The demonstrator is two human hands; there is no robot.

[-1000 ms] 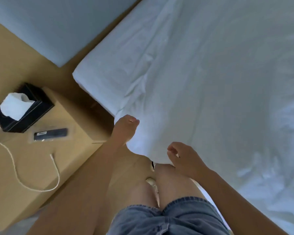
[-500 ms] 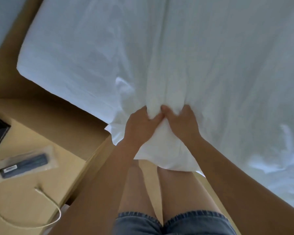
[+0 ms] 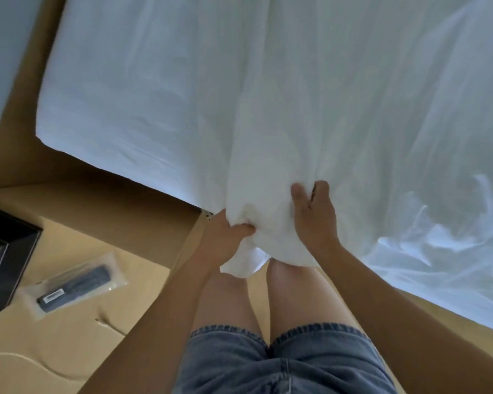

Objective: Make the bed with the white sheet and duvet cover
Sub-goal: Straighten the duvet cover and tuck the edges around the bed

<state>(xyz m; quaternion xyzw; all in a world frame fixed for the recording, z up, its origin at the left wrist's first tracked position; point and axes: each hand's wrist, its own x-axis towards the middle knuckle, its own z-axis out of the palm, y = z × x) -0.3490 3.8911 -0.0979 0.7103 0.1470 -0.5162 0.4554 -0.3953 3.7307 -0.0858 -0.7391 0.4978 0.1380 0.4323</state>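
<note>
You are holding the bunched edge of the white sheet (image 3: pixel 268 137) at the frame's centre, your left hand (image 3: pixel 225 237) pinching a fold, your right hand (image 3: pixel 315 220) clutching fabric just beside it

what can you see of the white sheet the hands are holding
The white sheet looks like thin, creased cotton and lies spread across the bed. Long folds run from its far side down to a bunched part at the near edge. There the left hand grips it from the side and the right hand clutches it from above. A loose flap hangs below the hands. Its right part lies rumpled.
</note>
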